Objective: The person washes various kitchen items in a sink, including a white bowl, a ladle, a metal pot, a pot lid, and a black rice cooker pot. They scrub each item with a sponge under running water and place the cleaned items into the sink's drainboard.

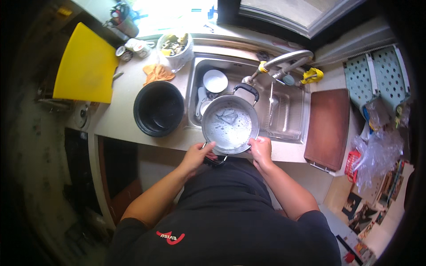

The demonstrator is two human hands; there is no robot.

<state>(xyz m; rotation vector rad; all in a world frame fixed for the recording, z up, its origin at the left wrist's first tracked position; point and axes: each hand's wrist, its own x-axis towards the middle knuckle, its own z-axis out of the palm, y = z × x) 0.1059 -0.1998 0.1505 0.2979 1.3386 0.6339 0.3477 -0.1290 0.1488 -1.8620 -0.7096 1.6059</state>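
A two-handled metal pot (233, 141) is tilted over the near edge of the sink (246, 63), its inside facing me. Foam and dark specks cover its bottom, around a crumpled grey thing (228, 116), perhaps a scrubber or a cloth. My left hand (196, 158) holds the pot at its near black handle (215, 163), thumb up by the rim. On the near right rim, my wet right hand (261, 151) grips with its thumb inside; its other fingers are mostly hidden. Behind the pot, a white bowl (215, 81) and other dishes lie in the left basin, partly covered.
Left of the sink stands a black inner pot (159, 109), near an orange cloth (158, 73) and a bag-lined bin of scraps (174, 48). A tall faucet (286, 58) arches over the right basin's wire rack (283, 116). A brown board (327, 129) flanks the sink's right side.
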